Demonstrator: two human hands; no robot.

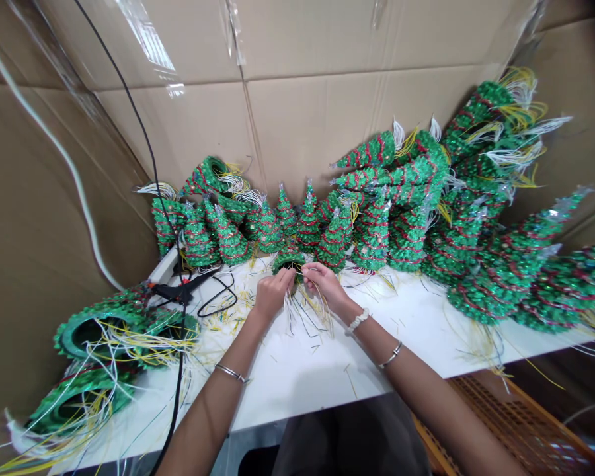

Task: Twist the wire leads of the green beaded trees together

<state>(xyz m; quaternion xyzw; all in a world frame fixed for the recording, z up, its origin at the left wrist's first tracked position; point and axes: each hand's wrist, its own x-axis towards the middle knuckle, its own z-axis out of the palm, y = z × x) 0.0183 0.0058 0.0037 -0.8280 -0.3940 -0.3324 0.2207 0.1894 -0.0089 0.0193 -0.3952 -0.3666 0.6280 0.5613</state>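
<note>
A small green tinsel Christmas tree point(288, 259) lies on the table with its hollow base facing me. White, yellow and dark wires point(292, 311) spill out of that base onto the tabletop. At the left side of the opening, my left hand point(274, 292) is closed, fingertips pinched on thin wires. My right hand point(324, 284) is beside it at the right of the opening, thumb and forefinger pinching a thin wire. The wire ends between the fingers are too small to make out clearly.
Several more Christmas trees point(371, 231) stand and lie piled along the cardboard wall point(297, 125). At left, hollow tree bases point(79, 330) trail wires. A black glue gun point(183, 289) with a cord lies nearby. Wire clippings litter the white table point(297, 370). An orange crate point(515, 423) is below right.
</note>
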